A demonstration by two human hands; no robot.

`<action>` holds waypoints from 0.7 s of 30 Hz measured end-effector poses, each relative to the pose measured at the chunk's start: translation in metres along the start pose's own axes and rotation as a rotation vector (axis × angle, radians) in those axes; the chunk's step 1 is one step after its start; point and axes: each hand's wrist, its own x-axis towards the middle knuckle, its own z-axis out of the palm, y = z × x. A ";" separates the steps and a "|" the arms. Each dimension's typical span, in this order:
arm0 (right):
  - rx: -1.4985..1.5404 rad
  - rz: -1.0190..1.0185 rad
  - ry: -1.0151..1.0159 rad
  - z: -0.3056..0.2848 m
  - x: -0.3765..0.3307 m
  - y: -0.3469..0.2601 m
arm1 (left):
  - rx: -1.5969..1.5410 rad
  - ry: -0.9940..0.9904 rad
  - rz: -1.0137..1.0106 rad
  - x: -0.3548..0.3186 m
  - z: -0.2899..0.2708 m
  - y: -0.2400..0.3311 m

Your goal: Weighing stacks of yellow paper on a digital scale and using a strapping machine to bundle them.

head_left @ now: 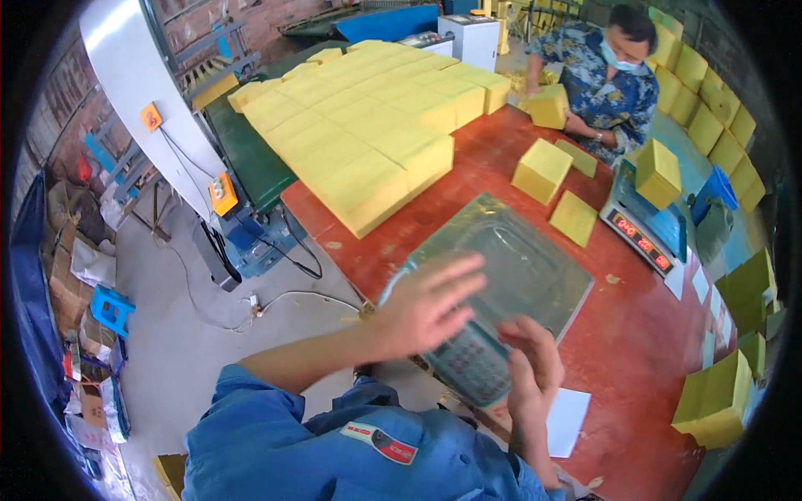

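My left hand (430, 305), slightly blurred, hovers with fingers stretched out over the near left part of a plastic-covered scale (522, 263). It holds nothing. My right hand (535, 367) is raised beside the scale's keypad (469, 357), its fingers loosely curled and apart from the thumb, with nothing visible between them. The scale has a flat grey top under a clear sheet and carries no block. Just right of my right wrist, a white sheet of paper (568, 423) lies on the red table (635, 367).
Many yellow blocks (359, 125) stand packed at the table's far left. Across the table a masked co-worker (597, 75) holds a yellow block (548, 107). Loose yellow blocks (541, 170) lie nearby. A second scale (643, 225) with a red display bears another block. Machinery (221, 192) stands left.
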 end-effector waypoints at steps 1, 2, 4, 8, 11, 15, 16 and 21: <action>0.017 0.009 -0.039 0.033 0.015 0.014 | 0.125 0.029 -0.013 -0.010 -0.023 -0.034; 0.031 0.014 -0.079 0.068 0.034 0.029 | 0.218 0.056 -0.068 -0.020 -0.041 -0.072; 0.040 0.050 -0.090 0.136 0.068 0.057 | 0.290 0.057 -0.184 -0.031 -0.075 -0.145; -0.333 -0.285 0.029 0.233 0.153 0.132 | 0.496 -0.057 -0.162 -0.027 -0.102 -0.260; -0.599 -0.382 0.114 0.274 0.209 0.151 | 0.517 -0.191 -0.233 -0.028 -0.106 -0.309; -1.061 -0.436 0.187 0.266 0.263 0.193 | 0.524 -0.213 -0.191 -0.021 -0.083 -0.316; -1.036 -0.502 0.208 0.269 0.265 0.195 | 0.527 -0.191 -0.172 -0.026 -0.082 -0.317; -1.032 -0.501 0.206 0.279 0.238 0.177 | 0.450 -0.234 -0.087 -0.040 -0.098 -0.314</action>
